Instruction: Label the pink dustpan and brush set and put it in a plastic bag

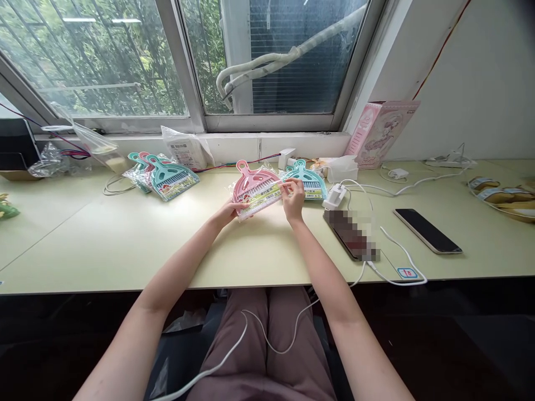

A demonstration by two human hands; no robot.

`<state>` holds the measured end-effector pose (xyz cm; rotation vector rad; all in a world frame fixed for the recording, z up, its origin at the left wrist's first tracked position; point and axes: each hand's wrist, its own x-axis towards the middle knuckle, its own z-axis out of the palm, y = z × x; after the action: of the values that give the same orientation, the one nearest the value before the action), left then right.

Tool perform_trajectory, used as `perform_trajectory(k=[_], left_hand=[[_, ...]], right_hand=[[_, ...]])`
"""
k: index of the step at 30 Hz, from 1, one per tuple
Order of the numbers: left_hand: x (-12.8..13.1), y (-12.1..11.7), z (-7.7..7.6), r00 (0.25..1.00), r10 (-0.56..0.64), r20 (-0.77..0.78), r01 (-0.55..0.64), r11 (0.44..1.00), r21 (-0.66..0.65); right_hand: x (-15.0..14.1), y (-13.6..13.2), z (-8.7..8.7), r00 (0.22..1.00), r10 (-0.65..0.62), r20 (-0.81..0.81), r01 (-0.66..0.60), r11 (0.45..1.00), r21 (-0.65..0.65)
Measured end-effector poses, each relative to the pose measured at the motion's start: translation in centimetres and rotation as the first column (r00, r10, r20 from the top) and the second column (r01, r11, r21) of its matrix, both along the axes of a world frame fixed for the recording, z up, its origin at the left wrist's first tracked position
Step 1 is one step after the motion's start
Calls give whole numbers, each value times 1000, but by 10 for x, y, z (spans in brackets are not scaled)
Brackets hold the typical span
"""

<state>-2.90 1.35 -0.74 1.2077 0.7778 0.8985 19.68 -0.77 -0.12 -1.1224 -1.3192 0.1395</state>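
A pink mini dustpan-and-brush set [254, 181] in clear plastic packaging is held tilted above the table, its ring handle pointing up and away. My left hand [230, 213] grips its lower left corner, thumb on the front. At its right edge, my right hand [295, 196] pinches the packaging beside the printed label strip. Just behind my right hand lies a teal dustpan set [311, 179], partly hidden by it. Further left, a small pile of teal and pink packaged sets [165, 175] rests on the table.
On the right of the pale table [125, 245] are a pixelated phone [346, 231], a white charger [334, 196], another phone [428, 230] and loose cables. A pink box [382, 133] stands by the wall. One white cable [288, 348] crosses my lap.
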Motion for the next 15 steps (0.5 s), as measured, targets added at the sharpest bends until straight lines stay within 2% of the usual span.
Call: perform_trajectory(k=[4,8,12,15], left_hand=[[-1,1,-3,1000,-17,19,17,1000,8],[1,-1,0,1000,9,12,-10,999,38],[4,-2,2,1000,25,18,-25,999,47],[3,-1,3,1000,20,19,-21,998,60]], right_hand=[[-2,1,-3,997,35,-76,-37,999,-25],[-4,6,-8,985,102,-139,-110,993,-52],[-5,8,-11,975,115,-190,-125,991,-43],[1,10,-10,924,194,-331,-239,966,-101]])
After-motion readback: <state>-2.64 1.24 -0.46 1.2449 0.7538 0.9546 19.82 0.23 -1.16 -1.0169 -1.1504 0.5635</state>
